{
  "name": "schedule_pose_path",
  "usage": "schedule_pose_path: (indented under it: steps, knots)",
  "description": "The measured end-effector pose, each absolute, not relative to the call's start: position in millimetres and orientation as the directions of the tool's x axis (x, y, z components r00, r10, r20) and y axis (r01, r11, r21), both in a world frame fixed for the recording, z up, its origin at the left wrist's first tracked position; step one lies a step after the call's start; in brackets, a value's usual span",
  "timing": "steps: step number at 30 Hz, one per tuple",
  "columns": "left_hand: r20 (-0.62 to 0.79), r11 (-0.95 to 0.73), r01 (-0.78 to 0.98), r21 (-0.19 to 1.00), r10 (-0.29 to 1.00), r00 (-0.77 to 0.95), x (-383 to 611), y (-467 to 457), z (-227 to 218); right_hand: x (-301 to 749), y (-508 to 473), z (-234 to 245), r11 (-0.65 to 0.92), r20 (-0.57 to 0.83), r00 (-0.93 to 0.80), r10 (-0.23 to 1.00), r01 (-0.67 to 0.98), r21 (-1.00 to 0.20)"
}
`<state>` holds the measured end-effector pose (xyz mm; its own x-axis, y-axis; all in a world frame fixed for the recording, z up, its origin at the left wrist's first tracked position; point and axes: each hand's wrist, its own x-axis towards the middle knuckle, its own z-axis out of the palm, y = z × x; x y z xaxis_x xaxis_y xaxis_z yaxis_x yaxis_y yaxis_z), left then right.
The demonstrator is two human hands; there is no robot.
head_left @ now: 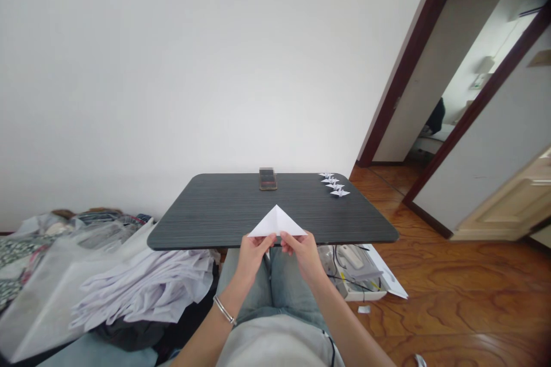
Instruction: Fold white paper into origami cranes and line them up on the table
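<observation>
The left hand (pixel 255 251) was closed to a pinch, its thumb on the near edge of a folded white paper (pixel 276 221) and its other fingers curled beneath. The right hand (pixel 300 245) mirrored it, thumb and forefinger together on the same edge just right of the middle, the remaining fingers bent in under the sheet. The two thumbs were close but apart.

The paper had the shape of a broad, low triangle, its tip pointing away from the person and its long side toward the body. A crease ran from the tip down the middle, the right half looking a little brighter than the left.

It lay between and just beyond the hands, over the middle of the near edge of the dark surface (pixel 215 206); whether it touched the surface could not be told. A silver bracelet (pixel 224 310) circled the left wrist.

Farther out, a small dark rectangular object (pixel 267 179) was at the middle of the far edge. Near the far right corner, four folded white paper birds (pixel 340 192) formed a slanting row. Below the left edge lay a heap of white cloth (pixel 146 284); below the near edge, toward the right corner, a white box (pixel 365 296) of cables was on the wooden floor (pixel 456 292).
</observation>
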<state>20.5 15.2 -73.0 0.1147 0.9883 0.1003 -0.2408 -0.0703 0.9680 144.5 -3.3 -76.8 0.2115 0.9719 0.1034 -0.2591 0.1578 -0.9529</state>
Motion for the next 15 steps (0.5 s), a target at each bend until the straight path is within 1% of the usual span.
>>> schedule_pose_path:
  steps: [4, 11, 15]
  knots:
    - [0.105, -0.077, -0.226, 0.971, 0.988, 0.115, 18.6, 14.0, -69.6, 144.3, -7.2, -71.0, 0.167, 0.130, 0.167, 0.977, -0.231, -0.959]
    - [0.133, -0.090, -0.227, 0.970, 0.975, 0.179, 16.9, 11.9, -66.4, 141.6, -9.5, -68.2, 0.143, 0.107, 0.168, 0.980, -0.217, -0.966]
    - [0.128, -0.099, -0.208, 0.973, 0.983, 0.128, 16.4, 9.9, -63.5, 142.6, -10.3, -66.4, 0.145, 0.110, 0.163, 0.980, -0.223, -0.964]
